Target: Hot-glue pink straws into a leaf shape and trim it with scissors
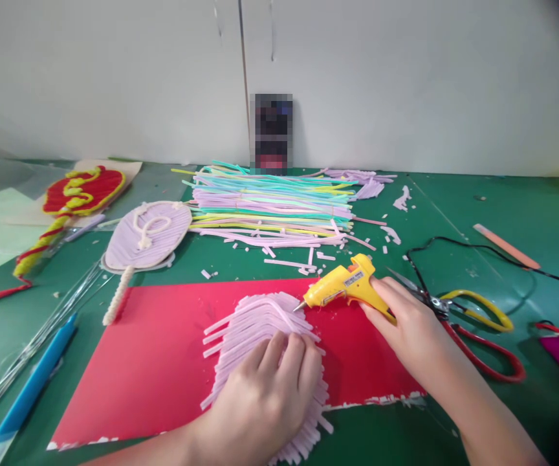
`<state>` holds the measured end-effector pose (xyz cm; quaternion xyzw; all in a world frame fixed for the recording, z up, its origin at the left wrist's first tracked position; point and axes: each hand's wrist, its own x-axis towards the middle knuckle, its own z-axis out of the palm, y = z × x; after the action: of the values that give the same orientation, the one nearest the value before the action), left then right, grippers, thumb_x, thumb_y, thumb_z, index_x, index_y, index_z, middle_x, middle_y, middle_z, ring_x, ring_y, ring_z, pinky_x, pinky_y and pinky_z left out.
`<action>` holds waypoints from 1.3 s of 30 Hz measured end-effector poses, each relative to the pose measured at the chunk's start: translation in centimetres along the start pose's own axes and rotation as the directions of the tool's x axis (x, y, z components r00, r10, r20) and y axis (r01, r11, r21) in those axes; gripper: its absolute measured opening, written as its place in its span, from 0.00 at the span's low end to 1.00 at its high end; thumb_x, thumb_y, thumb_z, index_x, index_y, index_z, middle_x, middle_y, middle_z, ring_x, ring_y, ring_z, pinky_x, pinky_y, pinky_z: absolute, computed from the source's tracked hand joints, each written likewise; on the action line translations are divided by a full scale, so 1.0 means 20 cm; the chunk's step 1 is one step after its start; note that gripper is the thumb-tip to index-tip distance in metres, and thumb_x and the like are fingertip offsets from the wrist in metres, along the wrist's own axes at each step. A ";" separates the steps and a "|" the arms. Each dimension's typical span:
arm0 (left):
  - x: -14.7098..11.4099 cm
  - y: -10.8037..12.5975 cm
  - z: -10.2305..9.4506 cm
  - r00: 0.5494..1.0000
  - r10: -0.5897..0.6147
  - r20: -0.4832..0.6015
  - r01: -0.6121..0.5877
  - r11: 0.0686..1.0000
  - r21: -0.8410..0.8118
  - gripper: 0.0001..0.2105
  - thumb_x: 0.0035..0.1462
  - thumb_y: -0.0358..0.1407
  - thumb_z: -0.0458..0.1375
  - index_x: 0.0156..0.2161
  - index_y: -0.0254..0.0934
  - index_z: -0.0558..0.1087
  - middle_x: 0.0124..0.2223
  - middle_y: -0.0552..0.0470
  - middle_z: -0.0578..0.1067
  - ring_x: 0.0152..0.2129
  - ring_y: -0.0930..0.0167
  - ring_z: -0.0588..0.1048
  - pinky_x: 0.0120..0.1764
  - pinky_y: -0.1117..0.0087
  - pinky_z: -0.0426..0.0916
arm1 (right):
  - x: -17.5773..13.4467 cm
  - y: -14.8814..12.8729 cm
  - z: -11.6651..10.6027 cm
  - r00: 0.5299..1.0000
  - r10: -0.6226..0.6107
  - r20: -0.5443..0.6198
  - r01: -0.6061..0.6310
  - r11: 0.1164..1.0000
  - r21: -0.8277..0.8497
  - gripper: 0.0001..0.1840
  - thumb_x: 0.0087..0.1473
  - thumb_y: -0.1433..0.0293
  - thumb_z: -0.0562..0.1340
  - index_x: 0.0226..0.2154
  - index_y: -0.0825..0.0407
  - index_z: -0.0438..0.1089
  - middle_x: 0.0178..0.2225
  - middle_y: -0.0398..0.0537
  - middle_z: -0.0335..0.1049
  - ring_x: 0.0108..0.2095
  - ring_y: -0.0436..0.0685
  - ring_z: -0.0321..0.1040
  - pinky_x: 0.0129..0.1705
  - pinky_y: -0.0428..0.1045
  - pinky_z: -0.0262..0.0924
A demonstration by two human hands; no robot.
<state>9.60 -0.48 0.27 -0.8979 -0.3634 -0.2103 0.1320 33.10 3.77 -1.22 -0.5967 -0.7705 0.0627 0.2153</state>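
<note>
My right hand (pixel 400 317) is wrapped round a yellow hot glue gun (pixel 342 285). Its metal nozzle points left, at the upper right edge of a leaf-like panel of pale lilac pipe cleaners (pixel 245 336). My left hand (pixel 274 382) lies over the panel with its fingers curled and pressed onto a pipe cleaner near the top; the fingertips are partly hidden. Slanted strips sit side by side in the panel, with several ends sticking out at the sides. Under it is a red sheet (pixel 148 356) with ragged white marks along its front edge.
Behind the sheet lies a bundle of pastel pipe cleaners (pixel 270 200) with cut scraps. A lilac round fan (pixel 148 236) and a red-yellow one (pixel 85 191) are on the left, near a blue pen-like tool (pixel 37 382). Scissors (pixel 478 317) and a black cord (pixel 459 241) lie right.
</note>
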 end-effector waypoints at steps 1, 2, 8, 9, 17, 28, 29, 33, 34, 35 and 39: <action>0.00 0.00 0.00 1.000 0.004 0.000 -0.004 1.000 0.001 0.12 0.57 0.21 0.45 0.38 0.30 0.71 0.32 0.47 0.76 0.27 0.67 0.76 0.28 0.69 0.73 | 0.00 0.00 0.00 1.000 0.002 0.008 -0.002 1.000 0.001 0.16 0.61 0.64 0.51 0.48 0.50 0.65 0.43 0.55 0.70 0.45 0.62 0.70 0.45 0.54 0.67; 0.01 0.00 -0.01 1.000 0.009 0.002 -0.009 1.000 0.003 0.13 0.57 0.21 0.45 0.38 0.30 0.71 0.32 0.47 0.76 0.27 0.67 0.76 0.27 0.69 0.72 | 0.00 0.00 0.00 1.000 0.003 0.016 -0.003 1.000 -0.001 0.16 0.61 0.64 0.51 0.49 0.49 0.65 0.44 0.55 0.70 0.46 0.62 0.70 0.45 0.54 0.67; 0.01 -0.01 -0.01 1.000 0.004 0.019 -0.004 1.000 0.005 0.12 0.57 0.21 0.44 0.37 0.31 0.70 0.31 0.47 0.75 0.27 0.67 0.76 0.27 0.68 0.72 | 0.00 -0.03 0.01 1.000 0.005 0.013 -0.005 1.000 -0.016 0.16 0.61 0.65 0.51 0.48 0.50 0.66 0.46 0.57 0.69 0.47 0.64 0.70 0.44 0.54 0.68; 0.01 0.00 0.00 1.000 -0.004 0.019 0.004 1.000 0.010 0.12 0.57 0.21 0.44 0.37 0.32 0.69 0.32 0.47 0.75 0.28 0.67 0.76 0.29 0.68 0.73 | 0.01 -0.03 0.00 1.000 0.004 0.018 -0.004 1.000 -0.012 0.16 0.61 0.65 0.51 0.48 0.50 0.66 0.45 0.56 0.69 0.46 0.63 0.70 0.43 0.54 0.68; -0.02 0.01 0.02 1.000 -0.010 0.024 0.009 0.999 0.030 0.12 0.58 0.22 0.45 0.38 0.33 0.69 0.33 0.47 0.75 0.30 0.68 0.75 0.32 0.68 0.72 | 0.00 0.00 -0.01 1.000 -0.001 0.024 0.001 1.000 -0.014 0.17 0.61 0.66 0.52 0.51 0.49 0.65 0.46 0.56 0.70 0.47 0.63 0.70 0.44 0.55 0.67; 0.01 -0.01 -0.01 1.000 0.007 0.013 -0.007 1.000 0.010 0.12 0.57 0.21 0.45 0.37 0.31 0.71 0.31 0.48 0.75 0.26 0.69 0.75 0.27 0.70 0.71 | -0.02 0.02 -0.03 0.999 0.018 0.042 -0.014 0.996 -0.090 0.19 0.61 0.62 0.50 0.50 0.52 0.65 0.47 0.58 0.69 0.49 0.65 0.69 0.43 0.54 0.68; 0.01 -0.01 -0.01 1.000 0.006 0.013 -0.006 1.000 0.011 0.12 0.57 0.21 0.45 0.36 0.32 0.70 0.31 0.49 0.75 0.26 0.69 0.75 0.27 0.70 0.71 | -0.02 0.03 -0.03 0.999 0.017 0.042 -0.013 0.996 -0.091 0.19 0.61 0.62 0.50 0.50 0.52 0.65 0.46 0.58 0.69 0.49 0.65 0.68 0.44 0.55 0.67; 0.02 -0.01 -0.01 1.000 0.004 0.019 -0.004 1.000 0.006 0.12 0.57 0.21 0.45 0.36 0.31 0.71 0.31 0.48 0.75 0.26 0.69 0.75 0.28 0.70 0.72 | -0.02 0.04 -0.04 0.999 0.015 0.047 -0.011 0.996 -0.084 0.19 0.61 0.62 0.50 0.50 0.51 0.65 0.47 0.58 0.70 0.48 0.65 0.69 0.44 0.55 0.67; 0.02 -0.02 -0.02 1.000 0.010 0.020 -0.010 1.000 0.004 0.12 0.56 0.21 0.45 0.37 0.31 0.71 0.31 0.48 0.75 0.26 0.69 0.75 0.27 0.70 0.72 | -0.02 0.04 -0.04 0.999 0.012 0.053 -0.007 0.997 -0.081 0.18 0.61 0.63 0.50 0.50 0.51 0.65 0.47 0.57 0.70 0.48 0.64 0.69 0.44 0.55 0.67; 0.02 -0.02 -0.02 1.000 0.015 0.021 -0.015 1.000 0.002 0.13 0.56 0.21 0.45 0.37 0.31 0.71 0.31 0.48 0.76 0.26 0.69 0.75 0.27 0.70 0.72 | -0.02 0.04 -0.05 0.998 0.006 0.059 -0.002 0.997 -0.078 0.18 0.61 0.63 0.50 0.50 0.51 0.65 0.47 0.57 0.70 0.47 0.64 0.70 0.44 0.54 0.67; 0.03 -0.02 -0.04 0.999 0.020 0.033 -0.021 1.000 0.003 0.13 0.57 0.22 0.45 0.37 0.31 0.72 0.31 0.49 0.76 0.25 0.69 0.76 0.26 0.71 0.72 | -0.03 0.04 -0.07 0.997 -0.010 0.076 0.016 0.996 -0.083 0.18 0.61 0.65 0.50 0.51 0.51 0.64 0.45 0.56 0.70 0.45 0.61 0.71 0.42 0.51 0.67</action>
<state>9.51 -0.18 1.21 -0.9047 -0.3566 -0.1937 0.1295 34.51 3.23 -0.35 -0.5973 -0.7840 0.0514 0.1610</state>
